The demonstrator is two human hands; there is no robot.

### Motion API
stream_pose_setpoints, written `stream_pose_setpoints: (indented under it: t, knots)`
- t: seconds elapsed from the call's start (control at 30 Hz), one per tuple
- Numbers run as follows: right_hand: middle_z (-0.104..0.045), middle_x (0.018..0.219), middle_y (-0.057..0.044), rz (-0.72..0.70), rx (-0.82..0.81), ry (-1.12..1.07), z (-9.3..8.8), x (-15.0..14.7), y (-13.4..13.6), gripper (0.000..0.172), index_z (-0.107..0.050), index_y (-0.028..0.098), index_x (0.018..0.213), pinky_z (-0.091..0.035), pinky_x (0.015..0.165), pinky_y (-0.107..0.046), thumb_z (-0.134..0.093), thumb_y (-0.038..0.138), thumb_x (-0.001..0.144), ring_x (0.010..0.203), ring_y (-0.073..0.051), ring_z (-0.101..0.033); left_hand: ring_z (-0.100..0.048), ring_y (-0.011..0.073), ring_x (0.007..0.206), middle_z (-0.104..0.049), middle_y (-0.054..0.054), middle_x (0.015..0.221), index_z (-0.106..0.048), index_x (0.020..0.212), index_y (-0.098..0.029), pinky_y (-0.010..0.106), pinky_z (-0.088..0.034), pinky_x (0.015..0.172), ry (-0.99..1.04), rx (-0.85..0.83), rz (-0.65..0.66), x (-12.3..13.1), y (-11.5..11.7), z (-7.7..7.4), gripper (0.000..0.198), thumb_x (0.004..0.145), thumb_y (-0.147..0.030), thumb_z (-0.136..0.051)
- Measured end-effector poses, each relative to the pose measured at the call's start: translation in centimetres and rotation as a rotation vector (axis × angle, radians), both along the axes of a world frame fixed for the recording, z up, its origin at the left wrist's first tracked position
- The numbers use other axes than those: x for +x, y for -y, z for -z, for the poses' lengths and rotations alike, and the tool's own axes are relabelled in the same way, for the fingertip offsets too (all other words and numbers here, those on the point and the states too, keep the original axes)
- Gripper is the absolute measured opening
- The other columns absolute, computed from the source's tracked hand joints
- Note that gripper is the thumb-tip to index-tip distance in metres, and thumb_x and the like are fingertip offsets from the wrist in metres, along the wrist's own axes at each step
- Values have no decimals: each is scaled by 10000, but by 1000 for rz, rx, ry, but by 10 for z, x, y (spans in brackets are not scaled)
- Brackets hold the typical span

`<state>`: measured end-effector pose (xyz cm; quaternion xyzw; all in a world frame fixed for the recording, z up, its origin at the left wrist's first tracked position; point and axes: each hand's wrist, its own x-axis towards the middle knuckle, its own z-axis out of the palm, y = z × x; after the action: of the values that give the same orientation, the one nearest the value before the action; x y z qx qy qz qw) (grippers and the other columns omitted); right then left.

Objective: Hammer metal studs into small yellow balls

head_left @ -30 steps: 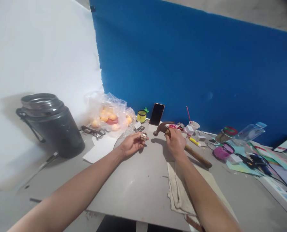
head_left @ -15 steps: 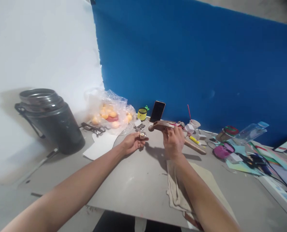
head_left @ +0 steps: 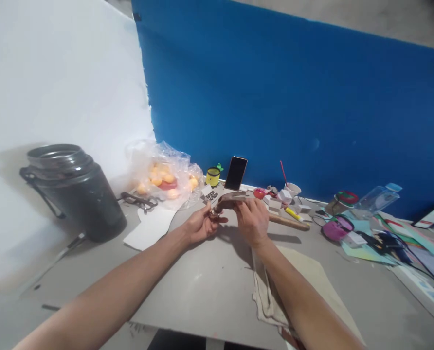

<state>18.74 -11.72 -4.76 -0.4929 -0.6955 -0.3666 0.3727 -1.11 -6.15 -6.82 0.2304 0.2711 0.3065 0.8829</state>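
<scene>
My right hand [head_left: 252, 221] grips a hammer [head_left: 235, 199] close under its brown head, and the wooden handle [head_left: 288, 222] runs off to the right above the table. The hammer head hangs right over the fingertips of my left hand [head_left: 199, 225]. That hand pinches a small shiny object [head_left: 213, 212] held just above the grey board [head_left: 209, 272]; the hammer head mostly covers it.
A dark grey jug [head_left: 73, 190] stands at the left, with a plastic bag of orange pieces [head_left: 164, 176] and glasses [head_left: 138, 199] behind the hands. A phone [head_left: 235, 173], yellow cup [head_left: 213, 176] and white cup [head_left: 292, 189] line the blue wall. Cloth [head_left: 271, 296] lies under my right forearm; clutter fills the right.
My right hand lifted the hammer off the table and swung its head left and down, over the small object in my left fingers. My left hand stayed nearly in place.
</scene>
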Motion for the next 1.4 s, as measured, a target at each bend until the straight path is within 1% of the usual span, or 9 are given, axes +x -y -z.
stream_pose_setpoints:
  t: [0.17,0.33,0.57,0.77,0.87,0.97,1.17,1.27,1.4]
  knots:
    - [-658,894,-77,-4,86,-79,-3,-2,2,108,-668,219,1117,-387,795,-362,-597,234,1036,841,-230,-533,-499,87,456,-657,88,756,-636,1032,-83,178,-366,389,19,15,-43,0,1,-1,377,1102,-362,-392]
    - [-649,856,-59,-23,7,-26,0,-1,0,85,-674,224,1079,-373,763,-354,-603,246,1037,808,-223,-524,-447,94,448,-511,-3,646,-582,936,-140,180,-342,398,102,39,-38,-2,-2,0,330,1098,-360,-396]
    - [-652,895,-78,-5,62,-84,0,0,2,93,-670,216,1088,-392,797,-366,-596,241,1037,846,-234,-536,-464,90,455,-655,80,776,-556,969,-158,174,-327,393,-18,61,-141,-1,-5,4,376,1104,-442,-349]
    - [-651,866,-61,-24,-33,-15,0,-6,6,99,-704,231,997,-373,780,-361,-612,244,1034,857,-220,-542,-357,66,392,-505,-17,605,-484,798,-182,174,-282,372,76,32,-65,0,-1,1,442,1100,-482,-368]
    - [-649,880,-79,6,38,-83,-4,-4,7,104,-698,228,1023,-386,790,-370,-601,261,1036,856,-234,-538,-436,78,423,-608,34,686,-527,862,-172,180,-341,395,38,55,-126,1,0,-1,397,1098,-461,-392]
    - [-667,901,-73,-3,-7,-72,-3,-6,6,119,-699,237,1066,-391,795,-364,-583,256,1046,849,-224,-543,-497,87,465,-679,92,781,-562,925,-156,176,-371,414,6,52,-185,3,1,-1,426,1102,-485,-356]
    - [-669,891,-71,1,16,-78,-4,-3,5,124,-710,238,1029,-396,813,-360,-593,274,1050,847,-221,-544,-371,67,415,-484,-37,630,-538,908,-168,166,-306,390,118,49,-89,2,1,1,343,1093,-438,-436]
    - [-660,899,-70,-15,31,-83,-5,-3,5,108,-708,234,1059,-396,803,-352,-604,256,1043,831,-217,-528,-436,78,448,-542,-12,687,-537,933,-178,168,-355,407,84,61,-145,3,1,2,329,1081,-461,-459]
    - [-641,851,-54,-54,-52,-10,-2,-6,6,105,-713,236,966,-365,775,-344,-628,238,1029,845,-211,-527,-394,82,411,-429,-56,596,-494,851,-193,172,-310,386,46,39,-232,3,1,1,376,1103,-450,-385]
